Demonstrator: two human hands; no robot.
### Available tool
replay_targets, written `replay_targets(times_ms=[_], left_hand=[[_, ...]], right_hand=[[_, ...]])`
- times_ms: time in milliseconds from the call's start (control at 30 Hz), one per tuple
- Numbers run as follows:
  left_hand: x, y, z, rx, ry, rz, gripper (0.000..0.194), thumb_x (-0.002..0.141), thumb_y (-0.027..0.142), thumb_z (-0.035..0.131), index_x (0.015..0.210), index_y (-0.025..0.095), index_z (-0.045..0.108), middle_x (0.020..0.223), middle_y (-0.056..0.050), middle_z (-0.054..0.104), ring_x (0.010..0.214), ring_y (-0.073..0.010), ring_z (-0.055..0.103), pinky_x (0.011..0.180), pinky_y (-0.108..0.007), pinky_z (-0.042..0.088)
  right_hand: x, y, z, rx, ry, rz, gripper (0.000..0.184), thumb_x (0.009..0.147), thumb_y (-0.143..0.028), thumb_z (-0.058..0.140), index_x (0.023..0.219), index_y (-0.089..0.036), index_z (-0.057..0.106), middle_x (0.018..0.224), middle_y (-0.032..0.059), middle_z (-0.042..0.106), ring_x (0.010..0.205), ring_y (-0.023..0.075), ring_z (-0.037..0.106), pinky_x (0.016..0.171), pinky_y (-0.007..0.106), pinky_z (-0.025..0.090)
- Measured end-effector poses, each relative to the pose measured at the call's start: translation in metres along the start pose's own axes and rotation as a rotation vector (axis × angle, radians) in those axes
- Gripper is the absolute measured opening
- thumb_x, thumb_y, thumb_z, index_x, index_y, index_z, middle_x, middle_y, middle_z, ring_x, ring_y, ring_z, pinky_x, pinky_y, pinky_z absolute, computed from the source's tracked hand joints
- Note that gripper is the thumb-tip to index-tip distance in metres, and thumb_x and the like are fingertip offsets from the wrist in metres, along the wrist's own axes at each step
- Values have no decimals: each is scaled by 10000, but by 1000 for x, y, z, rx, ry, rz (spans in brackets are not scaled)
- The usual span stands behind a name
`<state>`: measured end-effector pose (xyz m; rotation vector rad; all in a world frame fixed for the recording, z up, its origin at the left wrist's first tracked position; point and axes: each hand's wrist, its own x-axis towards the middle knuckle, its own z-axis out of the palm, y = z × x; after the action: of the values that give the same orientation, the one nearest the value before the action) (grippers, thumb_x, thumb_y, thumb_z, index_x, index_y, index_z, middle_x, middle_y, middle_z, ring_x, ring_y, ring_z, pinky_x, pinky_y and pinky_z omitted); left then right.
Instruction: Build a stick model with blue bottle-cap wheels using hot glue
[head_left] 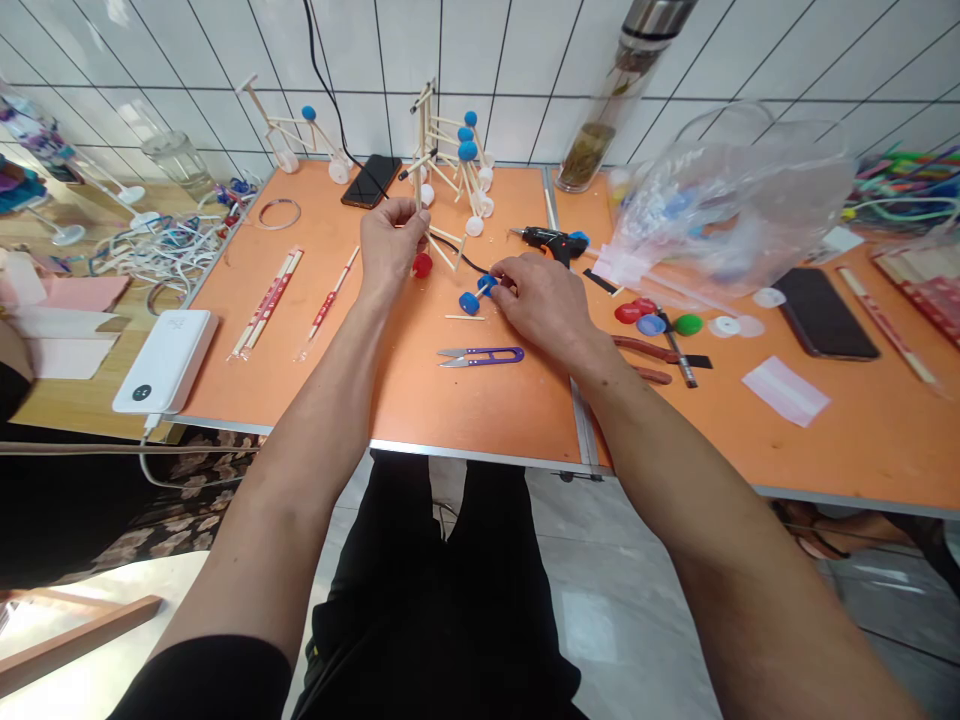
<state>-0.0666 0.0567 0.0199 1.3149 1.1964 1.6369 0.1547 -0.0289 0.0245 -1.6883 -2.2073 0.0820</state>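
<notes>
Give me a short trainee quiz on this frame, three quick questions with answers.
1. True or false: the left hand holds a wooden-stick model upright.
2. Short answer: which lies nearer the front edge of the orange table, the purple-handled thread snips or the hot glue gun?
3. Fill the gap: the right hand pinches a stick axle that ends in a ____ cap.

Key: 1 true; 2 the purple-handled thread snips; 3 blue.
</notes>
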Motion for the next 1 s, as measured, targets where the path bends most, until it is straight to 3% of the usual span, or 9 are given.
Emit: replay_targets(times_ms=[167,367,633,867,1000], left_hand=[[3,-8,-3,24,-8,33,222,935,162,771,763,301,742,714,7,693,638,-182,603,699,-370,614],[7,-11,-3,27,-14,34,163,929,177,761,787,255,740,704,13,696,619,-138,592,647,-292,544],[8,-11,-6,43,-12,23,237,953,265,813,746,281,698,718,-1,699,639,-166,625,682,-349,564],[4,-3,-3,43,-7,-16,252,999,119,711,779,242,717,701,22,701,613,-117,596,657,-314,516],[5,-3,-2,37,7,-45,198,954,116,790,810,226,711,711,26,711,654,-120,665,661,-296,529]], right_hand=[[0,2,2,6,12,-2,390,1070,-257,555,1333,-241,843,1317,149,833,1154,362,720,787,416,431],[0,4,3,-10,19,-17,381,1080,-277,547,1311,-238,846,1293,152,835,1172,373,731,791,426,443],[0,0,-2,4,-4,1,374,1078,-282,545,1297,-239,845,1312,166,828,1187,391,720,822,453,474],[0,0,-1,1,5,0,382,1091,-296,525,1301,-258,841,1319,148,828,1168,373,707,812,436,461],[0,0,-1,5,3,2,380,1093,-293,535,1316,-244,840,1336,156,826,1183,381,715,824,449,468]])
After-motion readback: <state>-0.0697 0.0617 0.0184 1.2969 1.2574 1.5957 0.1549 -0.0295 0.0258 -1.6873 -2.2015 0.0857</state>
